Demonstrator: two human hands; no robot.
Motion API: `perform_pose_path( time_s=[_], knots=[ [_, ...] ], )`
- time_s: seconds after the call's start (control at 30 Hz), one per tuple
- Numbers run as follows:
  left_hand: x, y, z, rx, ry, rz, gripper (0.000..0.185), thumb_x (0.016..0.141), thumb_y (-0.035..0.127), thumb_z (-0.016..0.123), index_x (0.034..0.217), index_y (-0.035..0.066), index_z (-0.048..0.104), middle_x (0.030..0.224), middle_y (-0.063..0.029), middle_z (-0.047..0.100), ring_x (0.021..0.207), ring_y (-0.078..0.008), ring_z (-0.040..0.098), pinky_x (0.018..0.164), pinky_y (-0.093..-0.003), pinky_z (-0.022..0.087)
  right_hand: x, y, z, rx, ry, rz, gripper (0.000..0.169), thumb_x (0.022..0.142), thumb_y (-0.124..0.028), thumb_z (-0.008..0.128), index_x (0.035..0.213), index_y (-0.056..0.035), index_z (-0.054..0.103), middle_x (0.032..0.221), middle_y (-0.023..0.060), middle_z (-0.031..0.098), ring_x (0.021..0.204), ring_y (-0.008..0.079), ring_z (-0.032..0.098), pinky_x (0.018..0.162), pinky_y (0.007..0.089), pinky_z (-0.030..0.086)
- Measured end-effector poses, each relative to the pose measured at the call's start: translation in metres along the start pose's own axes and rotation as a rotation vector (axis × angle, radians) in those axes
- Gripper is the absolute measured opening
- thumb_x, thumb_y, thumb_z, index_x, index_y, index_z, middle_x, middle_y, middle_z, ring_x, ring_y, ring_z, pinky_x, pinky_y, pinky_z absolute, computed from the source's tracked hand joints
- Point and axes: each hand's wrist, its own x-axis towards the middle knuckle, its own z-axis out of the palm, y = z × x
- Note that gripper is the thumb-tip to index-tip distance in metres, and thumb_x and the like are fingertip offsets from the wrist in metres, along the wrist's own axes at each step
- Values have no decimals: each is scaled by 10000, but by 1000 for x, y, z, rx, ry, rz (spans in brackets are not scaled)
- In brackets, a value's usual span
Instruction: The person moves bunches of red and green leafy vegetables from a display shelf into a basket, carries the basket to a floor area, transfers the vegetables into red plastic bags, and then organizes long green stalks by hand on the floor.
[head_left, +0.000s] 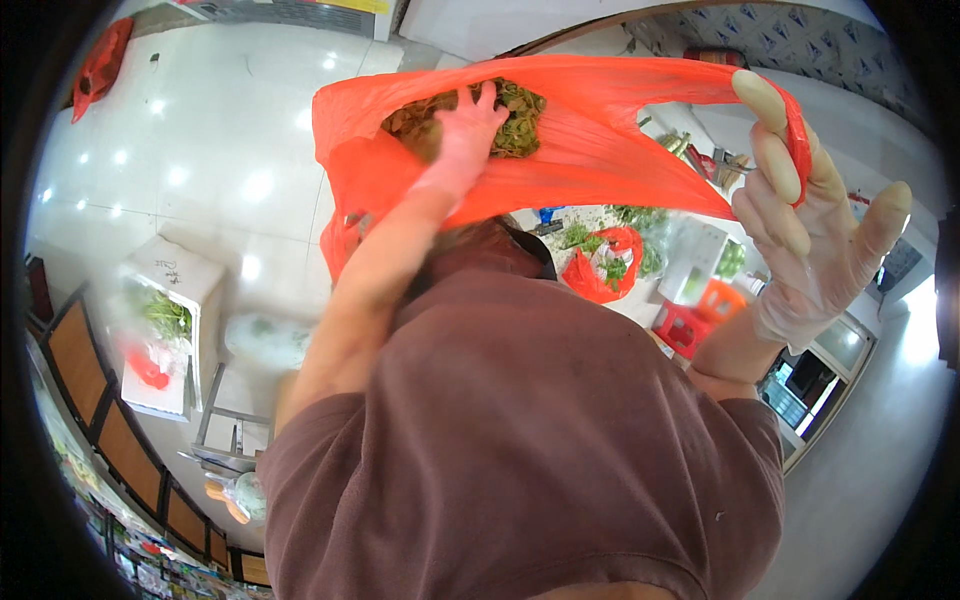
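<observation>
A red plastic bag (592, 157) is stretched sideways in front of me. Its mouth gapes over a mass of dark green and brownish leafy greens (521, 124). My left hand (472, 124) reaches into the bag, with fingers spread against the leaves and the red film tinting its look. On the right, my right hand (795, 187), in a thin translucent glove, has one bag handle (799, 150) looped over its fingers and pulls it taut. The thumb stands apart from the handle. Lower parts of the bag are hidden behind my left forearm.
Another red bag (589, 277) with greens stands below the stretched one. Beside it are red (679, 330) and orange (721, 300) plastic baskets. A foam box (176, 262) with greens, a metal frame (232, 427) and glossy floor tiles (217, 127) lie to the left.
</observation>
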Motion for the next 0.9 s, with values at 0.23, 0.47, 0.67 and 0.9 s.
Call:
perform_pose_path(
  time_s=[0.23,0.47,0.67,0.9],
  knots=[
    [-5,-53,-30,-408,88,65,435,689,-55,626,1084,127,614,1271,-118,506,1124,-368,516,808,-430,529,38,11,6,-31,4,-39,1027,902,-605,517,1406,210,148,847,24,438,523,11,420,490,169,356],
    [-91,-132,-93,-1296,196,-83,442,749,27,748,1159,85,596,1274,-113,565,1062,-241,602,911,-333,493,79,48,24,-31,-172,-19,989,935,-644,392,1381,222,216,814,-12,463,441,-24,304,387,134,239],
    [-174,-195,-24,-2192,157,-481,592,839,-35,611,1386,11,389,1357,-91,497,1205,-213,514,1009,-378,451,92,57,67,2,-232,102,1036,910,-688,381,1371,228,236,870,1,508,461,-20,318,394,132,215],
    [-206,-191,-3,-2328,334,-533,513,899,55,625,1370,9,428,1315,-120,542,1149,-227,575,965,-358,509,100,51,85,148,-362,145,531,979,-368,468,1267,79,459,964,83,600,598,120,501,579,241,452]
  ],
)
